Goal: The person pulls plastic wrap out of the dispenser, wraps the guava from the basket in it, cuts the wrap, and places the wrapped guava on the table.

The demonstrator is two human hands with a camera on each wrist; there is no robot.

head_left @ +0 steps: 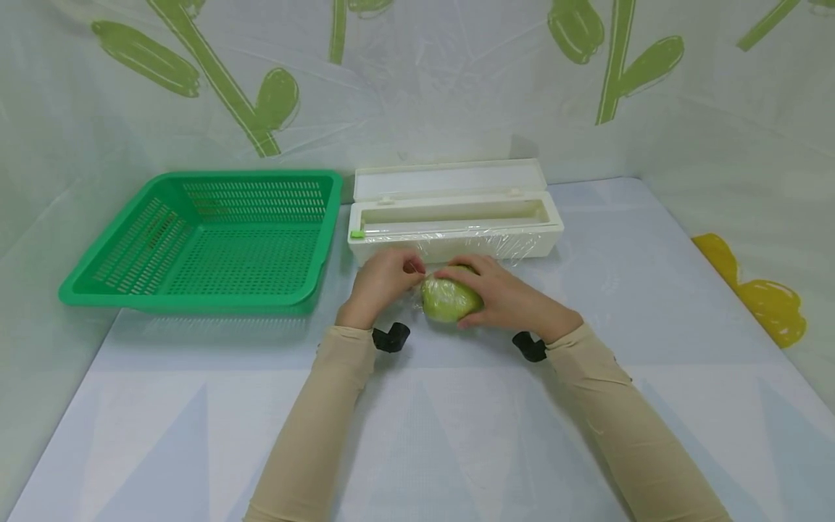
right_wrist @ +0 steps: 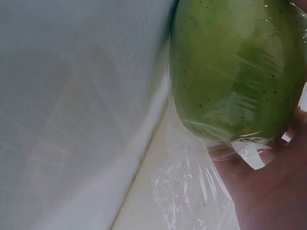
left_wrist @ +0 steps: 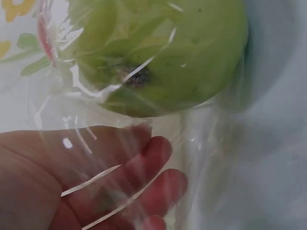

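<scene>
Fruit (head_left: 449,302) in front of box (head_left: 417,248), in film (left_wrist: 196,139). Right hand (head_left: 507,296) grips fruit; left hand (head_left: 383,281) pinches loose film. Risks: hard pull may tear film; slack may cling to itself, leaving folds; weak right-hand grip could let fruit roll.

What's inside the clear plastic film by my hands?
A rounded green fruit with a dark patch shows through. In the head view, its right side is covered by your bare right hand, and its underside cannot be seen.
</scene>
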